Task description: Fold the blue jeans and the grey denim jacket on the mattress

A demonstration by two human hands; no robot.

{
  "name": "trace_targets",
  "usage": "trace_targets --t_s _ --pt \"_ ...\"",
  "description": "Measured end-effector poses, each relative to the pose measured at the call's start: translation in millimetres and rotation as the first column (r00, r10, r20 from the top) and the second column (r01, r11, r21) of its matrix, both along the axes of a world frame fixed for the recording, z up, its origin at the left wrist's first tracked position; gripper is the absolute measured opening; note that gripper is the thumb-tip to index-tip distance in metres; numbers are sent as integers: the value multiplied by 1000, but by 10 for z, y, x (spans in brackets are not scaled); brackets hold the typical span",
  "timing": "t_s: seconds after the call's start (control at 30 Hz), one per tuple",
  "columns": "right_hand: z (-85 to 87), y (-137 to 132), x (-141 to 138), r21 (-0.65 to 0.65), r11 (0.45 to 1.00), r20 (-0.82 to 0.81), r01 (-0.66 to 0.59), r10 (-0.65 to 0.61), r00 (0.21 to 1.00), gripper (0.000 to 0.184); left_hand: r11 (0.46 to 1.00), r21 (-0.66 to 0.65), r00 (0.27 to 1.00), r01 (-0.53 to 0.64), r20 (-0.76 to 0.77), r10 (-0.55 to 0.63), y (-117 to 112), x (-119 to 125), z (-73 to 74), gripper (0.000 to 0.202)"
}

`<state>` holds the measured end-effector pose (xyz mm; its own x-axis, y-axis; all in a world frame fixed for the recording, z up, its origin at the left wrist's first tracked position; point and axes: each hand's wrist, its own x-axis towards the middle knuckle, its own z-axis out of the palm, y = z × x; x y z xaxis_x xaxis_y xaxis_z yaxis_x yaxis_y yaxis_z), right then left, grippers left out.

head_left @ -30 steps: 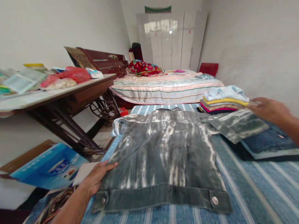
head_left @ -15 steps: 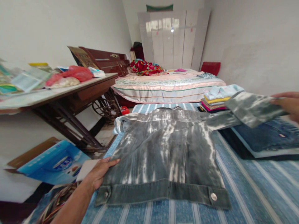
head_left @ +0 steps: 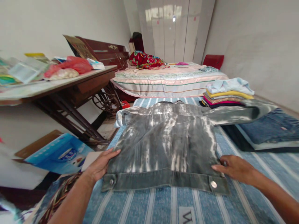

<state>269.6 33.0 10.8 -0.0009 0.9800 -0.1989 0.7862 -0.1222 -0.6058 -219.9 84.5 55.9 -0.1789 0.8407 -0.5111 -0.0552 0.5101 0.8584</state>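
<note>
A grey bleached denim jacket (head_left: 163, 143) lies flat, back up, on a blue striped bed cover (head_left: 245, 183). My left hand (head_left: 100, 165) rests with its fingers flat on the jacket's lower left edge, near the waistband button. My right hand (head_left: 233, 168) lies with fingers stretched out at the jacket's lower right edge, just above the other waistband button. The jacket's right sleeve (head_left: 243, 113) stretches out to the right over folded jeans (head_left: 268, 130). Its left sleeve (head_left: 126, 116) is bunched at the bed's left edge.
A stack of folded clothes (head_left: 227, 93) sits beyond the jacket at the right. A wooden sewing table (head_left: 70, 90) with bags and papers stands at the left. A blue box (head_left: 58, 154) lies on the floor. Another bed (head_left: 168, 82) and a white wardrobe (head_left: 173, 31) stand behind.
My right hand let go of the right sleeve, which now lies on the jeans, and came down to the jacket's lower right edge. My left hand stayed put.
</note>
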Motion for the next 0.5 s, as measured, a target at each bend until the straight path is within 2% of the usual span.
trace_targets --t_s 0.1,0.2,0.3,0.43,0.47,0.5 --pt "-209 -72 -180 36 992 -222 119 -108 969 37 997 63 993 43 106 -50 -124 -51 0 55" --pt "-185 -113 -285 16 959 -459 281 -243 855 37 988 93 986 123 104 -132 -210 -38 -7 70" --pt "46 -150 -288 -53 920 -613 389 -338 715 38 983 112 985 145 73 -154 -221 25 74 77" --pt "507 -211 -34 -218 843 -739 492 -472 481 33 979 153 991 135 -18 -134 -225 62 393 75" --pt "582 -238 53 -238 820 -738 521 -501 453 32 978 158 990 139 -38 -134 -242 59 471 74" --pt "618 -273 134 -229 806 -715 546 -520 468 32 978 156 990 138 -57 -131 -265 56 525 74"
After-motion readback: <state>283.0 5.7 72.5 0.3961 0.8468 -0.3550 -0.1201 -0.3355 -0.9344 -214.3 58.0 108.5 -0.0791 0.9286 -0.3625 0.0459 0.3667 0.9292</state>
